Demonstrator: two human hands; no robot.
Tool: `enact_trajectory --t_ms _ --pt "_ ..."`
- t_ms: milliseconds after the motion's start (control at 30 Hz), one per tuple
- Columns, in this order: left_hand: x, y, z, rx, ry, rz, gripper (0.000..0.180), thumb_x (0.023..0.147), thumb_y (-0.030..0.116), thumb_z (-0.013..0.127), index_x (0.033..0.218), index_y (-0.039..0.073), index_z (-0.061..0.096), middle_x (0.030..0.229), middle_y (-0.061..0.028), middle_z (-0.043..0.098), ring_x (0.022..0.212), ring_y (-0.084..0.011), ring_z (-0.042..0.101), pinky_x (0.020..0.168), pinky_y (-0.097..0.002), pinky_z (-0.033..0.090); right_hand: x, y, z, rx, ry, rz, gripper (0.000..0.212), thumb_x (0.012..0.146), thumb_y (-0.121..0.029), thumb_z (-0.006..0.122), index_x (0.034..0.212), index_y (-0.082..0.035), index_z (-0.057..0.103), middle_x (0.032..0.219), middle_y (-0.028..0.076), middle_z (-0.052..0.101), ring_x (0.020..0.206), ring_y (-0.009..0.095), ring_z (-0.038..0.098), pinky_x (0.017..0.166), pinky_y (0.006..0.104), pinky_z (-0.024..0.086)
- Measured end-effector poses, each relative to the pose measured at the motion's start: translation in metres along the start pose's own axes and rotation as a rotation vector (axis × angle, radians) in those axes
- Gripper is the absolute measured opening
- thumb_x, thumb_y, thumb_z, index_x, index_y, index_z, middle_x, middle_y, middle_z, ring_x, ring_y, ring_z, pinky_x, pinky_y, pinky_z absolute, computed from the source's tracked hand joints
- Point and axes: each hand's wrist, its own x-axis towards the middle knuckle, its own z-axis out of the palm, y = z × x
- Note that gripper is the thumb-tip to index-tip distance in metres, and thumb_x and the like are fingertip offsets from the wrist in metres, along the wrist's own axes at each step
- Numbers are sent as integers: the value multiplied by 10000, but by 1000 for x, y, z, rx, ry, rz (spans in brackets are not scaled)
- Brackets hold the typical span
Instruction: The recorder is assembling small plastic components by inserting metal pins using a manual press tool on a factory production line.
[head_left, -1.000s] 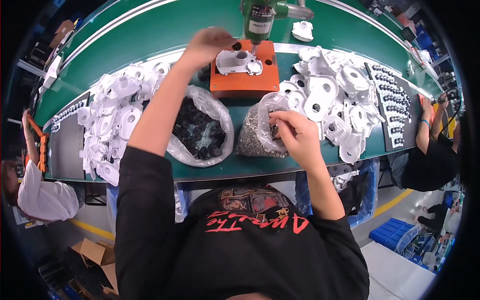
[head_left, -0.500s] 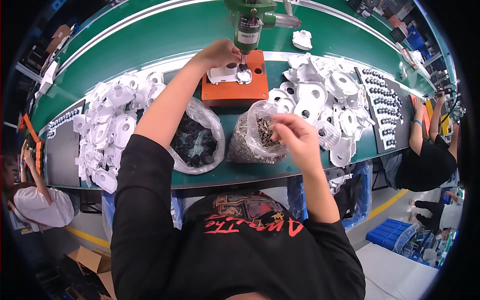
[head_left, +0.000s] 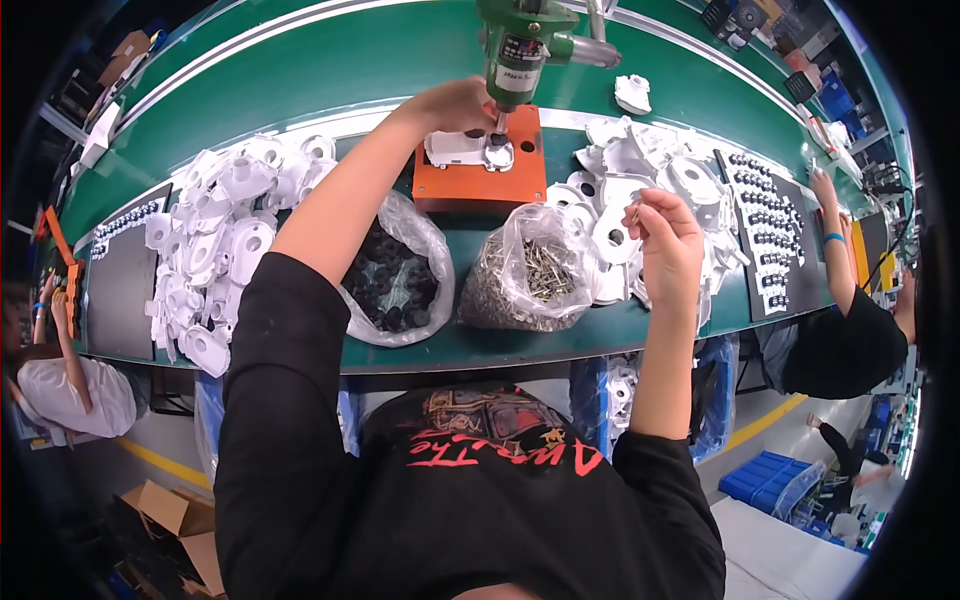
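Observation:
My left hand (head_left: 460,106) reaches to the green spindle machine (head_left: 515,60), its curled fingertips pressed together beside the thin shaft. Whatever those fingers hold is hidden. Under the shaft, a white plastic part (head_left: 455,149) lies on an orange fixture block (head_left: 480,190), with a small black piece (head_left: 497,140) at its right end. To the right, my right hand (head_left: 670,245) is raised above the pile of white parts, thumb and fingers pinched; anything in the pinch is too small to name. Beside it stands a clear plastic bag (head_left: 490,290) of metal screws (head_left: 546,272).
Left of the screws, an open bag (head_left: 437,255) holds black parts (head_left: 390,285). White plastic housings are heaped at left (head_left: 215,240) and right (head_left: 690,180). A dark tray (head_left: 775,225) carries rows of white-and-black pieces. A single white part (head_left: 632,94) lies farther back. Other people work at both sides.
My right hand has moved from over the screw bag, rightward and up, fingers pinched. My left hand stays by the shaft. The whole view has shifted slightly.

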Motion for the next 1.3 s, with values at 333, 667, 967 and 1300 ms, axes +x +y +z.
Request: enact_trajectory --t_ms 333,667,967,1300 --pt "-4 8 -9 64 -23 70 246 708 181 727 909 70 639 826 -65 655 790 -195 611 720 -323 466 3 10 -5 6 -12 26 173 857 1 569 1026 31 590 893 143 643 767 178 600 690 267 456" --pt "-87 10 35 276 471 90 273 784 199 592 1013 52 576 981 -152 613 936 -327 575 862 -414 438 63 33 34 -243 -37 38 152 837 -45 611 953 53 613 875 122 664 797 162 621 733 267 478" --pt "-104 7 78 491 635 336 445 778 362 659 1038 20 544 1078 -189 545 1025 -358 539 953 -453 409 112 89 79 -506 -146 18 193 809 -119 627 896 54 634 807 75 656 725 106 595 693 242 471" --pt "-102 1 83 537 704 342 518 661 369 746 1019 41 563 1048 -155 541 969 -327 547 862 -400 475 105 96 87 -768 -93 -157 196 806 -139 643 893 37 642 738 71 644 667 98 576 639 254 460"
